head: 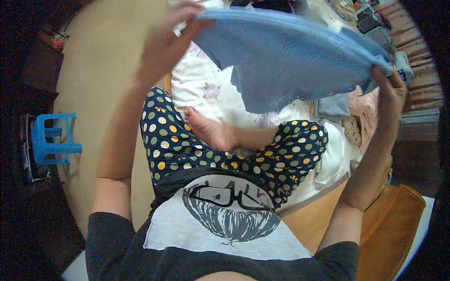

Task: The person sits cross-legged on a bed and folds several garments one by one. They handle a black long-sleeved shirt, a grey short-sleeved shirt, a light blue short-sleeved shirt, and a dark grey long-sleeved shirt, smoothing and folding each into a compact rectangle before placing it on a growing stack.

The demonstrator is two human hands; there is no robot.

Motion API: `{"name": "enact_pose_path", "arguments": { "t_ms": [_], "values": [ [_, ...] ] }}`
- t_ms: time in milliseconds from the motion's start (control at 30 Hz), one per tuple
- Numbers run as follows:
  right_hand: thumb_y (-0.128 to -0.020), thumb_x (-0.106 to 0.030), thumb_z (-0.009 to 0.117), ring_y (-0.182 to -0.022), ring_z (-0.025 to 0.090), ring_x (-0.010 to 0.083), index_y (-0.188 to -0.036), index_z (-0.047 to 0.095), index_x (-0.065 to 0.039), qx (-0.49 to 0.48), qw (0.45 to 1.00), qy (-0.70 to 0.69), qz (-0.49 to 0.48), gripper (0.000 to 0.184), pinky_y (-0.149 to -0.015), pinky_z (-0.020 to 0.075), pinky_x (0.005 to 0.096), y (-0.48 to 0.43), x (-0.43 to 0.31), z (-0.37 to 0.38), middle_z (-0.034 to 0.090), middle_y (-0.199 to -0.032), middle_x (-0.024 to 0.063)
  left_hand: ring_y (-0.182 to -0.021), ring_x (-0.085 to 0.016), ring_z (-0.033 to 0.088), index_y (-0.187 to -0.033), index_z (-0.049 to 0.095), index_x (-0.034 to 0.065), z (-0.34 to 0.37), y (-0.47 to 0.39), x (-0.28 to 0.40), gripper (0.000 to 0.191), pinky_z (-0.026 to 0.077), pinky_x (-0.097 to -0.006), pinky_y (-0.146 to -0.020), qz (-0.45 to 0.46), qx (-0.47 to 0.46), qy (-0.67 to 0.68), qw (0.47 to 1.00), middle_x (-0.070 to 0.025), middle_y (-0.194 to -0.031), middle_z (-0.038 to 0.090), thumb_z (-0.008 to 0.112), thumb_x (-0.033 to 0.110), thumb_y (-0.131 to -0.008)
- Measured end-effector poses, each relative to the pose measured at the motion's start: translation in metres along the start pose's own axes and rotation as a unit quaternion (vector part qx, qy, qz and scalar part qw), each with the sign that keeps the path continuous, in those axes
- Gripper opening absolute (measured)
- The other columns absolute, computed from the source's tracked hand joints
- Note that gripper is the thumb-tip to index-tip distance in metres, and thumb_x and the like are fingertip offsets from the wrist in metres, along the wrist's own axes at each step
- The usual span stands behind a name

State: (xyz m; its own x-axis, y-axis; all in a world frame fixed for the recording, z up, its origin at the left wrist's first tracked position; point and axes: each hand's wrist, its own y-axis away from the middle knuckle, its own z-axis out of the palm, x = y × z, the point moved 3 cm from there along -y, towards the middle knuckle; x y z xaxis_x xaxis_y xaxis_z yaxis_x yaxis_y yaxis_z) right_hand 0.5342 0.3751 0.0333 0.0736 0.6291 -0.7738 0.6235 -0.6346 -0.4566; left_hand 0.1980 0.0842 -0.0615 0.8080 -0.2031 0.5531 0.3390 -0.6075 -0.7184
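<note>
A blue cloth (pixel 281 56), perhaps a garment or towel, is stretched out in the air ahead of me. My left hand (pixel 179 33), blurred by motion, grips its left end near the top of the view. At its right end my right hand (pixel 390 79) is closed on a corner. Below the cloth lies a white bedsheet (pixel 225 92) with purple flowers, where my crossed legs in dotted trousers (pixel 168 140) rest. One bare foot (pixel 207 130) shows between the knees. The far side of the sheet is hidden by the cloth.
Folded grey-blue cloth (pixel 334 105) and peach cloth (pixel 364 109) lie on the right, beside a white cloth (pixel 330 147). A blue plastic stool (pixel 52 138) stands on the floor at the left. Mixed items, among them a dark box (pixel 367 17), crowd the upper right.
</note>
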Motion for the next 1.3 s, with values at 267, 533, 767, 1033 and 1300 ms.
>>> {"name": "enact_pose_path", "arguments": {
  "t_ms": [267, 533, 767, 1033, 1300],
  "values": [
    [-0.085, -0.019, 0.07, -0.087, 0.059, 0.0118, -0.101, 0.068, -0.003, -0.099, 0.99, 0.056, 0.087, 0.022, -0.08, 0.0436, 0.0243, -0.026, -0.039, 0.046, 0.067, -0.095, 0.0037, -0.084, -0.014, 0.063, -0.099, 0.067, 0.0011, -0.019, -0.023, -0.018, 0.021, 0.05, -0.029, -0.073, 0.038, -0.071, -0.088, 0.993, -0.0078, -0.089, 0.066, 0.063, 0.02, -0.091],
    [-0.086, -0.03, 0.07, -0.081, 0.061, 0.0085, -0.098, 0.069, -0.006, -0.116, 0.992, -0.002, 0.045, 0.027, -0.077, 0.0448, 0.0226, -0.101, -0.089, 0.045, 0.068, -0.089, -0.0004, -0.093, -0.011, 0.061, -0.103, 0.067, 0.0012, -0.114, -0.074, -0.055, 0.027, 0.048, -0.0265, -0.087, -0.087, -0.004, -0.025, 0.996, -0.0029, -0.094, 0.066, 0.062, 0.025, -0.092],
    [-0.09, -0.033, 0.064, -0.09, 0.063, 0.0128, -0.112, 0.066, -0.006, -0.098, 0.948, 0.296, -0.058, 0.035, -0.083, 0.0478, 0.0273, -0.126, -0.157, 0.028, 0.067, -0.103, 0.003, -0.077, -0.011, 0.054, -0.084, 0.067, 0.0018, -0.139, -0.103, 0.001, 0.021, 0.044, -0.0281, -0.068, 0.034, 0.019, 0.146, 0.989, -0.0023, -0.086, 0.061, 0.065, 0.021, -0.091],
    [-0.092, -0.033, 0.06, -0.088, 0.061, 0.0135, -0.113, 0.064, -0.004, -0.242, 0.949, 0.202, -0.026, 0.036, -0.081, 0.0468, 0.0267, -0.14, -0.126, 0.045, 0.067, -0.101, 0.0026, -0.074, -0.009, 0.056, -0.084, 0.068, 0.0023, -0.145, -0.082, -0.007, 0.021, 0.046, -0.0263, -0.069, -0.059, -0.005, 0.134, 0.989, -0.001, -0.08, 0.062, 0.064, 0.022, -0.092],
    [-0.093, -0.034, 0.058, -0.095, 0.059, 0.013, -0.116, 0.063, -0.003, -0.273, 0.96, 0.015, 0.058, 0.038, -0.089, 0.0438, 0.0275, -0.18, -0.097, 0.078, 0.066, -0.108, 0.0022, -0.083, -0.017, 0.06, -0.094, 0.069, -0.0023, -0.135, -0.075, -0.071, 0.036, 0.047, -0.0335, -0.079, -0.172, -0.039, 0.186, 0.966, -0.0094, -0.089, 0.067, 0.065, 0.034, -0.09]
  ]
}}
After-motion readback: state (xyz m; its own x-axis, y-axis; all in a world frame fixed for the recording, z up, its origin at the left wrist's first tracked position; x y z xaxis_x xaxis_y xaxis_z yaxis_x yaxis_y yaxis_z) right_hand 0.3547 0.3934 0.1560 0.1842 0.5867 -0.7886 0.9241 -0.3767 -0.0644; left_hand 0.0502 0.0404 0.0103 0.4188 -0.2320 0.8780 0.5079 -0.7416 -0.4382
